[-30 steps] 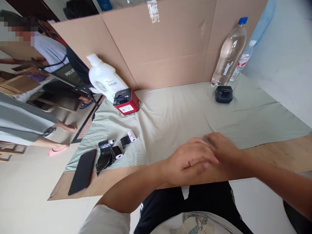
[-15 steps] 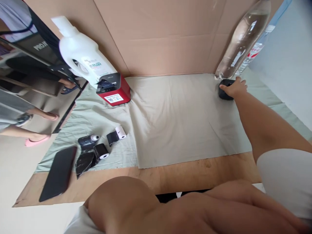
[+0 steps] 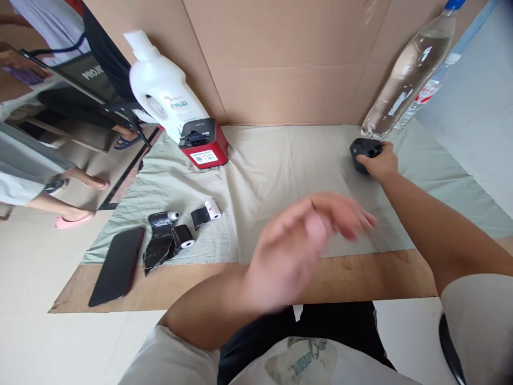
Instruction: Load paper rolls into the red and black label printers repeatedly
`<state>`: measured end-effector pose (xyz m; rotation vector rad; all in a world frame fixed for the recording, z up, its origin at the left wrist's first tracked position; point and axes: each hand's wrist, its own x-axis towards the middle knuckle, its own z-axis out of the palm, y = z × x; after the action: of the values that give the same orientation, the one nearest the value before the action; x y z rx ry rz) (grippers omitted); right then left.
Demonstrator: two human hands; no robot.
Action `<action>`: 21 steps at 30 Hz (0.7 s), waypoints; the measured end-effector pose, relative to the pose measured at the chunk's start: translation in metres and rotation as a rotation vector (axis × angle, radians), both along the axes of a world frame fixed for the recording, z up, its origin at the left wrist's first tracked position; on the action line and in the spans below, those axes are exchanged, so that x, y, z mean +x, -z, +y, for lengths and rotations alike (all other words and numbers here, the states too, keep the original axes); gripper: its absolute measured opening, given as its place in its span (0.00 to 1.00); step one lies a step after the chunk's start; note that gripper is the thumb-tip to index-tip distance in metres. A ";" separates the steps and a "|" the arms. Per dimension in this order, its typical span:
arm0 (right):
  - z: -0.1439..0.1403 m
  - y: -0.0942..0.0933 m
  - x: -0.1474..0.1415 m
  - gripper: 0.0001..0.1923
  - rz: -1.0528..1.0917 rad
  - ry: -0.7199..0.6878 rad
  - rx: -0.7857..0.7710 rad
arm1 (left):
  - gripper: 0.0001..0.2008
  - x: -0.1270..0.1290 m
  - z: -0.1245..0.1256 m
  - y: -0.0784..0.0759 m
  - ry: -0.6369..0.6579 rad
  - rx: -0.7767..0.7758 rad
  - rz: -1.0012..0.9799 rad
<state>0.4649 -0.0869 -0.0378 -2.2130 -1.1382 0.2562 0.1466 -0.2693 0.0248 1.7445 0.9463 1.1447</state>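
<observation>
My right hand (image 3: 382, 161) grips a small black device (image 3: 363, 152) at the back right of the cloth. The device is boxy, with a dark hollow in its top; its exact kind does not show. My thumb lies along its near side and the fingers wrap its right side. Over the front middle of the cloth is my left hand (image 3: 294, 246), blurred by motion. Its fingers stretch to the right, and nothing shows in them. A large clear bottle of liquid (image 3: 412, 69) stands just behind the device.
A white jug (image 3: 168, 91) and a red box-shaped device with a black top (image 3: 206, 149) stand back left. Several small paper rolls (image 3: 186, 236), some with black wrapping, lie near a dark phone (image 3: 118, 267). Cardboard (image 3: 288, 59) walls the back. Other people's legs (image 3: 60, 208) are at left.
My left hand has risen from low by my body to above the cloth's front. My right hand has drawn the black device slightly toward me and tilted it. The view has shifted.
</observation>
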 end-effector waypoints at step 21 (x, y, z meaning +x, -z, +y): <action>-0.096 0.048 -0.143 0.38 0.167 -0.461 0.098 | 0.10 0.001 0.118 0.107 -0.268 -0.716 -0.596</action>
<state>0.3223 -0.1832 -0.0861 -1.7844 -1.5182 0.5537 0.1477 -0.1510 -0.0822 0.6644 1.0457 1.1911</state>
